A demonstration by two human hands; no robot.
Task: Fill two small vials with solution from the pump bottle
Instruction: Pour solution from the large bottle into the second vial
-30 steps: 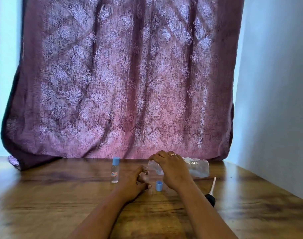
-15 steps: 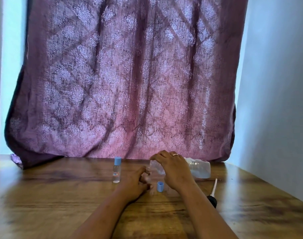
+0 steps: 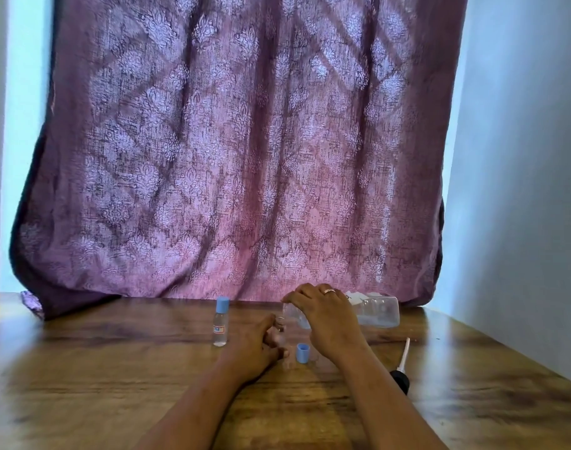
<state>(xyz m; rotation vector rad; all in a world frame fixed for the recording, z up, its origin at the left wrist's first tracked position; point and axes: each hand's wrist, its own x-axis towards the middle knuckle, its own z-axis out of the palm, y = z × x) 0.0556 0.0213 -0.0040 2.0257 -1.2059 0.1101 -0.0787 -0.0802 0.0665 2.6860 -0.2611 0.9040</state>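
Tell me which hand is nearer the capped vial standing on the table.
Left. The left hand lies just right of the capped vial, gripping the open vial. The right hand is farther right, gripping the tipped bottle.

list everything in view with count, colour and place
capped vial: 1, clear with blue cap, upright on table left of the hands
open vial: 1, clear, mostly hidden in left hand
loose cap: 1, blue, on table between the hands
bottle: 1, clear, tipped sideways, neck toward open vial
pump head: 1, black with pale tube, lying on table at right
table: 1, brown wood, under everything
curtain: 1, purple patterned, behind table
left hand: 1, holds open vial
right hand: 1, grips bottle, wears ring
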